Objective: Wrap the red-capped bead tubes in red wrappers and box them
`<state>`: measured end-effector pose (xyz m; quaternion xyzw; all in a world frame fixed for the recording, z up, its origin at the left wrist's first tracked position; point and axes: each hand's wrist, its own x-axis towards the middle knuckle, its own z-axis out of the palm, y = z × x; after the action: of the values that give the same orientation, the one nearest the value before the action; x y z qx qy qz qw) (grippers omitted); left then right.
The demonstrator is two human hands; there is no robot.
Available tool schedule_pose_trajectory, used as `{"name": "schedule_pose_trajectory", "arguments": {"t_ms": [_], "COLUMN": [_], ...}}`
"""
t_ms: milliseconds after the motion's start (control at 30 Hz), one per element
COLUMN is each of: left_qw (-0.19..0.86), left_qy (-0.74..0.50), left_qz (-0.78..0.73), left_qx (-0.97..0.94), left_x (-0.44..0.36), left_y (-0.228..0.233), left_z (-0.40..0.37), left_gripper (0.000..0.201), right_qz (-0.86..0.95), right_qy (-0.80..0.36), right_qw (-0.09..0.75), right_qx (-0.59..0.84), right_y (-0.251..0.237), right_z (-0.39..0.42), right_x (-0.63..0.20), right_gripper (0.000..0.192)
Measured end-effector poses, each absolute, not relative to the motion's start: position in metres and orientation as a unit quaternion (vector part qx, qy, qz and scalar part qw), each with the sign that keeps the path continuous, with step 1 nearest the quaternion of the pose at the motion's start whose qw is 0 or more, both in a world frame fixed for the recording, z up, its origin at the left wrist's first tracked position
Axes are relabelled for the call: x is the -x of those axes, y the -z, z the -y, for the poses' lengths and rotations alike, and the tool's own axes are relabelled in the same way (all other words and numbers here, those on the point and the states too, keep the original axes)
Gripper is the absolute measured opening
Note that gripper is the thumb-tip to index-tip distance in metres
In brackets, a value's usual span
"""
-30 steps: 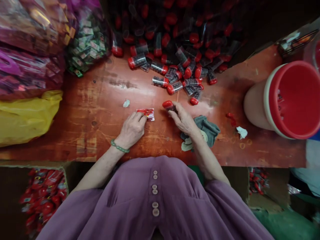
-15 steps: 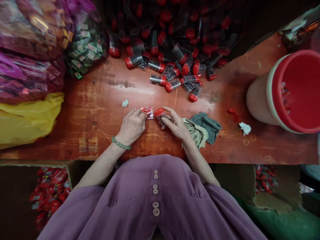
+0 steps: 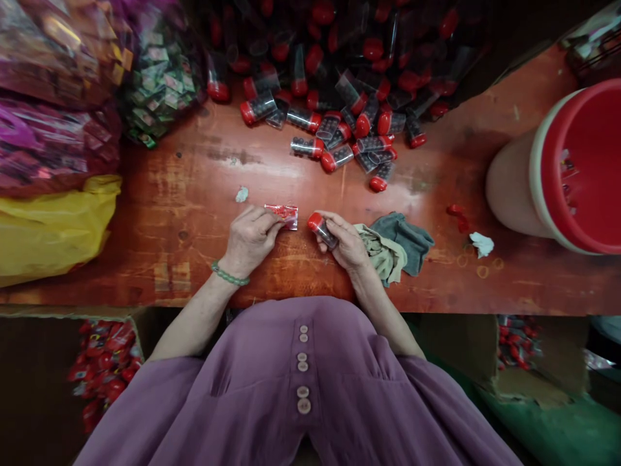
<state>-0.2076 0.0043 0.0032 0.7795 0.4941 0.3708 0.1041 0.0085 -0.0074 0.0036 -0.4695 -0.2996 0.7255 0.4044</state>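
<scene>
My left hand (image 3: 253, 238), with a green bead bracelet on its wrist, pinches a small clear packet (image 3: 287, 215) with red contents against the table. In my right hand (image 3: 343, 239) is a clear plastic tube (image 3: 324, 232) with a red rounded cap, tilted with the cap up and to the left. Dark contents show inside it. Packet and tube are a short gap apart. Beyond my hands lies a heap of similar red-capped tubes (image 3: 337, 157) holding dark balls.
Grey-green cloths (image 3: 402, 239) lie right of my right hand. A red-rimmed bucket (image 3: 519, 175) stands farther right, near a white scrap (image 3: 482, 244) and rubber bands. Filled bags (image 3: 58, 226) line the left. Open cardboard boxes (image 3: 531, 382) with red items sit below the table edge.
The tube in my right hand has turned more upright and shifted slightly right, away from the packet. My left hand has drawn back slightly left, uncovering more of the packet. The view has shifted slightly.
</scene>
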Motion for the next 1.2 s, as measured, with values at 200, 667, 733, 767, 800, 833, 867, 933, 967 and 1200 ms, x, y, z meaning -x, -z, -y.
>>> {"name": "schedule_pose_trajectory", "arguments": {"t_ms": [200, 667, 733, 767, 800, 833, 867, 933, 967, 1200], "left_qw": [0.123, 0.17, 0.178, 0.181, 0.186, 0.19, 0.194, 0.204, 0.211, 0.248], "left_qy": [-0.392, -0.422, -0.424, -0.423, -0.421, -0.417, -0.412, -0.4, -0.394, -0.397], "left_qz": [-0.454, -0.362, -0.362, -0.364, -0.366, -0.368, -0.37, -0.369, -0.367, -0.354], "left_qx": [-0.79, -0.814, -0.811, -0.81, -0.809, -0.809, -0.81, -0.814, -0.816, -0.809], "left_x": [0.208, 0.21, 0.211, 0.211, 0.212, 0.213, 0.213, 0.214, 0.214, 0.21], "left_y": [-0.01, -0.017, -0.016, -0.016, -0.015, -0.014, -0.014, -0.012, -0.012, 0.0], "left_z": [0.008, 0.022, 0.023, 0.023, 0.024, 0.024, 0.025, 0.027, 0.028, 0.033], "left_gripper": [0.01, 0.016, 0.016, 0.015, 0.014, 0.013, 0.011, 0.009, 0.009, 0.019], "right_qz": [0.298, 0.286, 0.28, 0.279, 0.279, 0.279, 0.279, 0.28, 0.281, 0.303], "right_qy": [-0.758, -0.842, -0.844, -0.843, -0.841, -0.84, -0.838, -0.835, -0.834, -0.794], "right_qw": [0.389, 0.254, 0.24, 0.234, 0.229, 0.226, 0.223, 0.215, 0.209, 0.231], "right_qx": [0.431, 0.38, 0.389, 0.396, 0.402, 0.408, 0.413, 0.422, 0.427, 0.474], "right_y": [-0.017, -0.028, -0.025, -0.024, -0.023, -0.022, -0.022, -0.022, -0.022, -0.028], "right_z": [0.011, 0.008, 0.007, 0.007, 0.007, 0.007, 0.007, 0.007, 0.008, 0.012], "right_x": [-0.01, -0.011, -0.011, -0.012, -0.012, -0.012, -0.012, -0.011, -0.01, 0.0], "right_gripper": [0.034, 0.036, 0.034, 0.034, 0.033, 0.032, 0.031, 0.029, 0.027, 0.018]}}
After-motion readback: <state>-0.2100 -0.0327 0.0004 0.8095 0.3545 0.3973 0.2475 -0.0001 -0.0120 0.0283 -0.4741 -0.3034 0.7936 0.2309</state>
